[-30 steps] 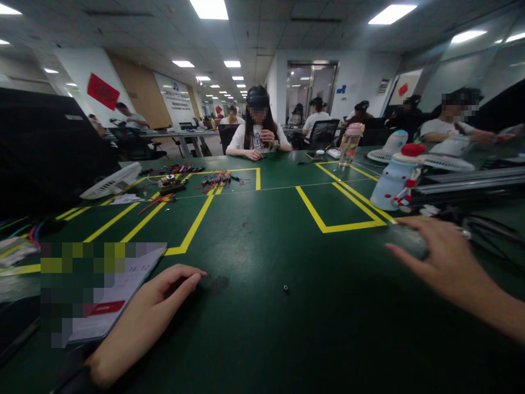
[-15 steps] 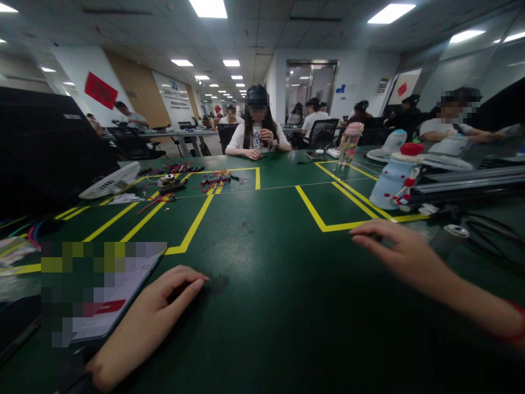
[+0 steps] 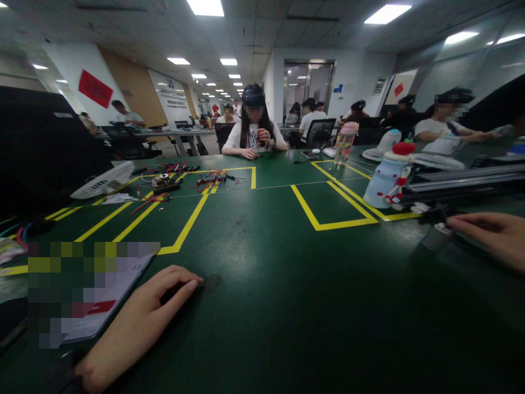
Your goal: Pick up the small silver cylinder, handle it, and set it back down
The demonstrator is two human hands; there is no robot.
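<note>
On the green table, my left hand rests palm down at the lower left, its thumb tip against the curled fingers and nothing visible in them. It lies beside a tablet-like device, partly pixelated. At the right edge, my right hand has its thumb and fingers pinched together over the top of a grey metal cylinder. Something small and dark is at those fingertips, too unclear to name. Black cables near the cylinder are partly hidden by the hand.
A blue bottle with a red top stands beside metal rails. Farther back are a clear bottle and white fans. Bundled wires lie left of centre. A person sits across the table.
My right hand has moved right, from the yellow tape corner to the grey cylinder. The cylinder appears more tilted. My left hand keeps its pose, and the view has shifted slightly.
</note>
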